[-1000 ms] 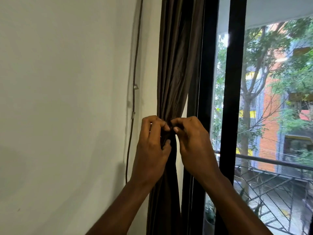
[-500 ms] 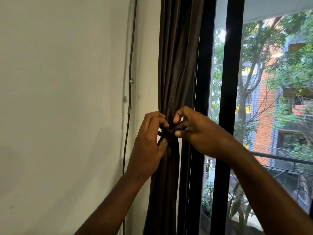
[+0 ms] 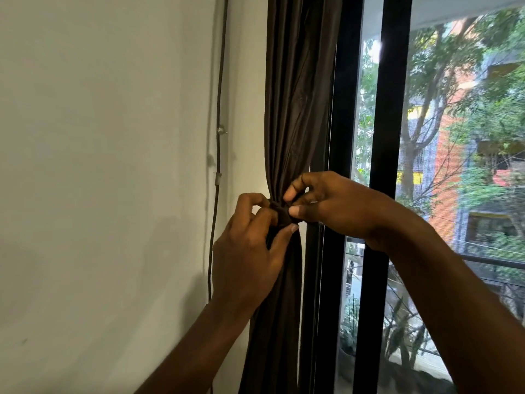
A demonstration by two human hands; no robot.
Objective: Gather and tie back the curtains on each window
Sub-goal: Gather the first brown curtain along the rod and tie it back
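A dark brown curtain (image 3: 295, 109) hangs gathered into a narrow bundle between the white wall and the black window frame. A matching dark tie-back (image 3: 279, 214) cinches it at mid height. My left hand (image 3: 250, 251) grips the bundle from the left, thumb and fingers pinching the tie. My right hand (image 3: 332, 206) reaches in from the right, its fingertips pinching the same tie at the knot. Most of the tie is hidden between my fingers.
A thin cable (image 3: 218, 143) runs down the white wall (image 3: 99, 166) left of the curtain, held by small clips. Black window frame bars (image 3: 380, 166) stand to the right, with trees, an orange building and a balcony railing (image 3: 488, 260) outside.
My right hand has swung from below the tie to reach in from the right side. Both hands stay pinched on the tie, which now looks bunched tighter.
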